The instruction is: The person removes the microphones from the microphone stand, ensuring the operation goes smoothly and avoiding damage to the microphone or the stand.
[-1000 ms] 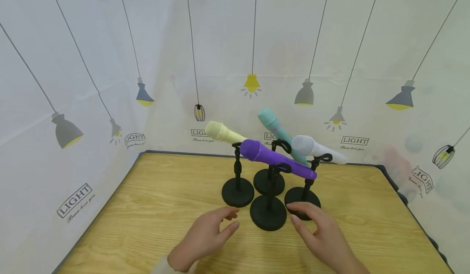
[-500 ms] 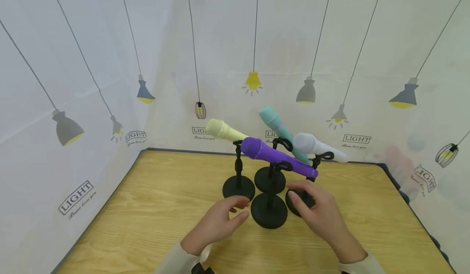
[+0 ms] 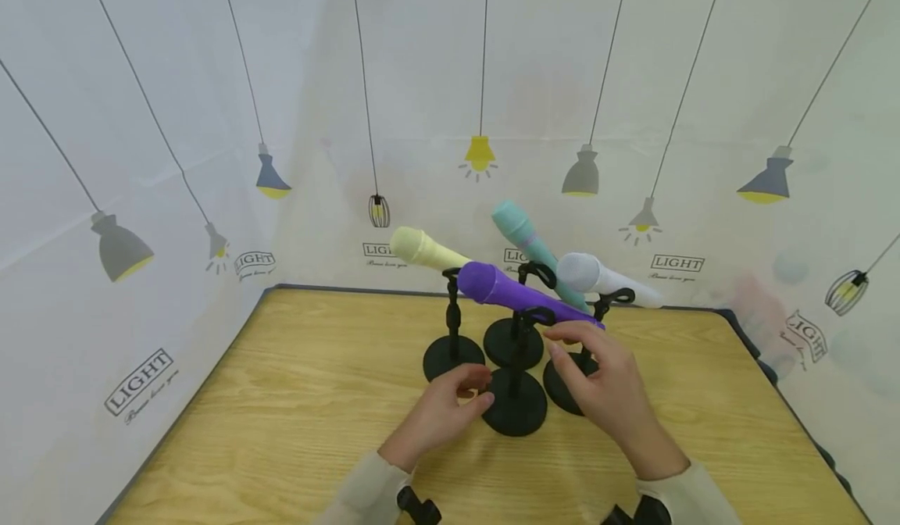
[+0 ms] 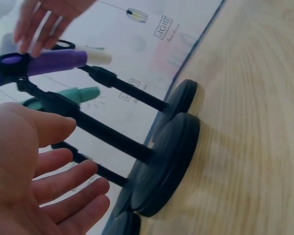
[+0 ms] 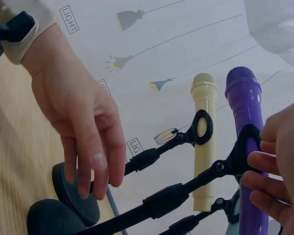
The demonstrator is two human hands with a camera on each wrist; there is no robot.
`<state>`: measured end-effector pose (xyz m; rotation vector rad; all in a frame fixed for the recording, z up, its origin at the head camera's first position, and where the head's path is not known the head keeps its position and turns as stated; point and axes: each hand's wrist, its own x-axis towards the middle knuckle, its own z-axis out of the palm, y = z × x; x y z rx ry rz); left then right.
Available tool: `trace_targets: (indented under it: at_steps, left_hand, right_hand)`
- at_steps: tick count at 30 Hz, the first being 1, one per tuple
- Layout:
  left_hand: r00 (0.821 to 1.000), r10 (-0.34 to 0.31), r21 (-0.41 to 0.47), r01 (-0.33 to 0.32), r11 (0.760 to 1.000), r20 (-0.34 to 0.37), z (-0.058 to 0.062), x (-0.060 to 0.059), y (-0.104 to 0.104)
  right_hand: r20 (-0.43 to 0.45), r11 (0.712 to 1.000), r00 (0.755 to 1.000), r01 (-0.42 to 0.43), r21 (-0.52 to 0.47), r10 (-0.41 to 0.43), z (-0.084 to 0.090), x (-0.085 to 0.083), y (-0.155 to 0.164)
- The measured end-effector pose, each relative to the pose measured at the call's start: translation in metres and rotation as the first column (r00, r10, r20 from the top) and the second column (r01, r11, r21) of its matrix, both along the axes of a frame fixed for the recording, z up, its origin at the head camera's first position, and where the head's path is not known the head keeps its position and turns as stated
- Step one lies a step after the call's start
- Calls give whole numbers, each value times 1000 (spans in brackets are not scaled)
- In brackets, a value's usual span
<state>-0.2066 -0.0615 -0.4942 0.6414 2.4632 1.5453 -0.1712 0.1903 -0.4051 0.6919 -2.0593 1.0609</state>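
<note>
A purple microphone [image 3: 520, 294] lies tilted in the clip of the front black stand, whose round base [image 3: 515, 414] sits on the wooden table. My right hand [image 3: 562, 345] is raised at the handle end of this microphone, with fingers loosely spread at it [image 5: 264, 156]; no closed grip shows. My left hand [image 3: 476, 391] hovers with relaxed fingers just left of the front base [image 4: 169, 166]. In the right wrist view, the left hand's fingertips [image 5: 95, 169] hang down over the bases.
Three more stands hold a yellow microphone [image 3: 425, 249], a teal one [image 3: 523, 236] and a white one [image 3: 598, 275], crowded close behind the front stand. The wooden table [image 3: 302, 400] is walled by a lamp-print backdrop [image 3: 211, 158].
Both hands moved forward to the stands. The right hand rose from beside the right base to the purple microphone's handle. The left hand closed in on the front base.
</note>
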Motion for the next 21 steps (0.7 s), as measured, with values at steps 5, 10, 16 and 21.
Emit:
trace_targets:
  at_steps: [5, 10, 16, 21]
  left_hand:
    - [999, 25, -8, -25, 1000, 21, -4, -6, 13]
    - [999, 20, 3, -20, 1000, 34, -7, -12, 25]
    - [999, 17, 7, -17, 1000, 38, -10, -18, 37]
    - [999, 25, 18, -26, 999, 34, -12, -19, 44]
  right_hand:
    - [-33, 1000, 999, 5, -12, -5, 8, -4, 0]
    - [-34, 999, 999, 18, -26, -19, 15, -6, 0]
    - [-61, 999, 998, 26, -37, -28, 19, -9, 0]
    - [-82, 999, 996, 36, -34, -39, 22, -12, -1]
